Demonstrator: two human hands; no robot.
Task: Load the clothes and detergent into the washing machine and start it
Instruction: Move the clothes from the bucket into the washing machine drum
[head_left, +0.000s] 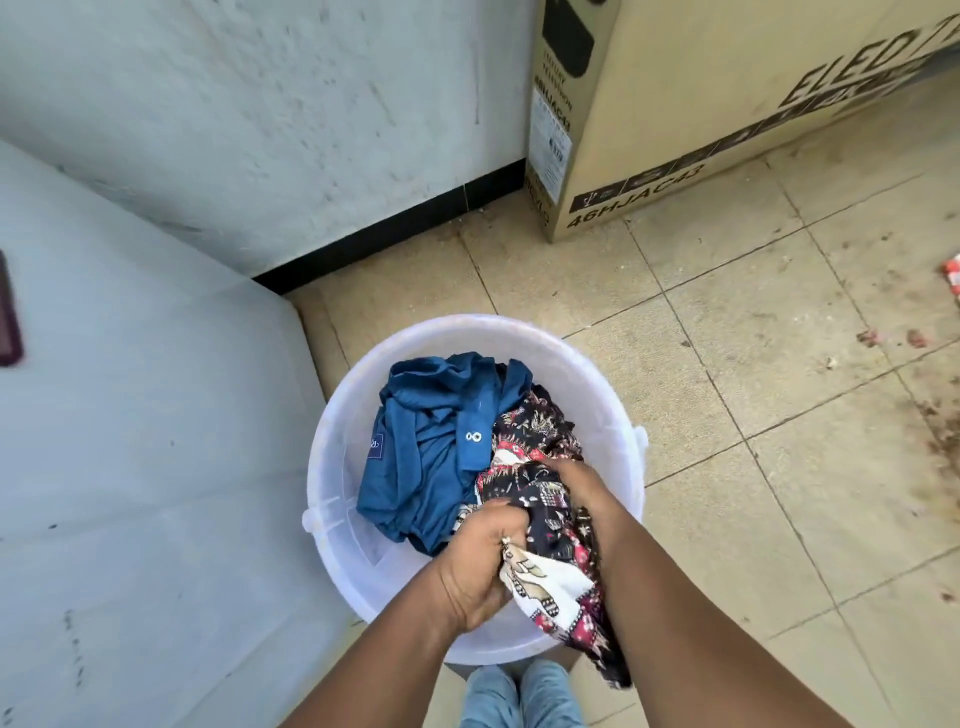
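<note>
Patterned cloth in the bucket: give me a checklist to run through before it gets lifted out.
1. Left hand grips the patterned cloth: ok.
2. Right hand grips it too: ok.
3. Cloth free of the blue shirt: cannot tell, they touch.
4. Cloth's tail inside the bucket: not ok, it hangs over the near rim.
5. Washing machine open and ready: cannot tell, no opening shows.
</note>
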